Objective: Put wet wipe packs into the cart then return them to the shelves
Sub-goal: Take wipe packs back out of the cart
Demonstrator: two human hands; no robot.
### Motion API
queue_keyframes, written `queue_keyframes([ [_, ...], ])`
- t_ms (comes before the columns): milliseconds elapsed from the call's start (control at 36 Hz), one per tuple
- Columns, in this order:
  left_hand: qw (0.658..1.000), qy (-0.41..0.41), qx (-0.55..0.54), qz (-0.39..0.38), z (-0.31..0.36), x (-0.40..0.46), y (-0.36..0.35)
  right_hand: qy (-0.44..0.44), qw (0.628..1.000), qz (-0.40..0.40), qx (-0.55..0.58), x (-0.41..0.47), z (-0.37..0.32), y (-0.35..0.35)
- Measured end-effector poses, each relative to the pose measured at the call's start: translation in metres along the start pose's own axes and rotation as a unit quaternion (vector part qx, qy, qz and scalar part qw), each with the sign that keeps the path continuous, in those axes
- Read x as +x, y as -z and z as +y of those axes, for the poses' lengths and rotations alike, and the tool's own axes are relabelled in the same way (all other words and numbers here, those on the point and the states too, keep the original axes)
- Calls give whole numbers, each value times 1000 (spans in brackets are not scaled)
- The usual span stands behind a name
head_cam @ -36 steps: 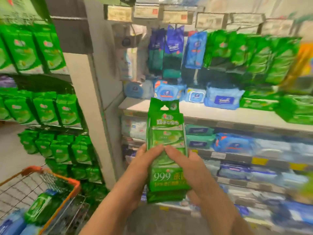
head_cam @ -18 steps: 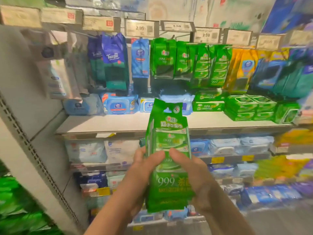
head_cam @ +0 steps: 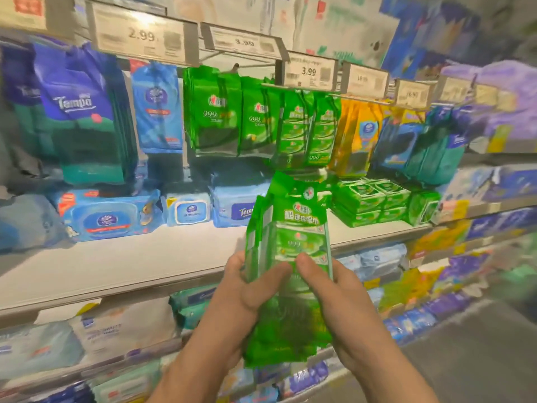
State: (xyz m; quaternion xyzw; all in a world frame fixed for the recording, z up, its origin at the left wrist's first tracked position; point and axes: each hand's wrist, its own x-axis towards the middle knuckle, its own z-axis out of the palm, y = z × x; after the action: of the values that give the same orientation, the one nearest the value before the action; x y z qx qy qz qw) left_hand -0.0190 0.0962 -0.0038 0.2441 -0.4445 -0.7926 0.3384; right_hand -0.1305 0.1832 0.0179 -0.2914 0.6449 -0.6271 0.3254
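Observation:
I hold a tall green wet wipe pack (head_cam: 293, 228) upright in front of the shelves, with more green packs stacked behind it. My left hand (head_cam: 241, 292) grips its left side, thumb across the front. My right hand (head_cam: 334, 295) grips its right side, thumb on the front beside the left thumb. Matching green packs (head_cam: 308, 129) hang on hooks straight above the held pack, under a 3.99 price tag (head_cam: 309, 71). The cart is out of view.
A white shelf (head_cam: 122, 257) runs across the middle with blue wipe packs (head_cam: 107, 213) at the back and flat green packs (head_cam: 372, 202) at right. Blue Tempo bags (head_cam: 78, 112) hang at upper left, yellow packs (head_cam: 357, 132) at upper right. Lower shelves hold more packs.
The view has swung right and come closer to the shelves, and the cart has left the frame. Both hands keep the same hold on the green pack, now below the hanging green packs.

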Motion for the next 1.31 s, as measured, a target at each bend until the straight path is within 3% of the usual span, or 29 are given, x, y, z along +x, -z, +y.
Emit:
queue_keyframes([
  [194, 995, -17, 93, 22, -7, 48, -26, -2, 998, 51, 24, 38, 0, 32],
  [417, 997, 11, 73, 9, -17, 99, -68, -22, 991, -23, 130, 89, -9, 85],
  [639, 993, -13, 100, 55, -25, 139, -120, 19, 997, -4, 71, 146, -22, 159],
  [778, 992, -57, 88, 69, -26, 152, -145, 109, 994, -25, -10, 175, -37, 192],
  [917, 984, -99, 95, 115, -28, 161, -146, 200, 976, -58, -69, 198, -59, 202],
  [1083, 978, -108, 100, 151, -28, 165, -143, 258, 964, -52, -25, 220, -78, 206],
  [1306, 987, -95, 45, 121, -13, 177, -135, 206, 977, -32, 56, 245, -82, 191],
])
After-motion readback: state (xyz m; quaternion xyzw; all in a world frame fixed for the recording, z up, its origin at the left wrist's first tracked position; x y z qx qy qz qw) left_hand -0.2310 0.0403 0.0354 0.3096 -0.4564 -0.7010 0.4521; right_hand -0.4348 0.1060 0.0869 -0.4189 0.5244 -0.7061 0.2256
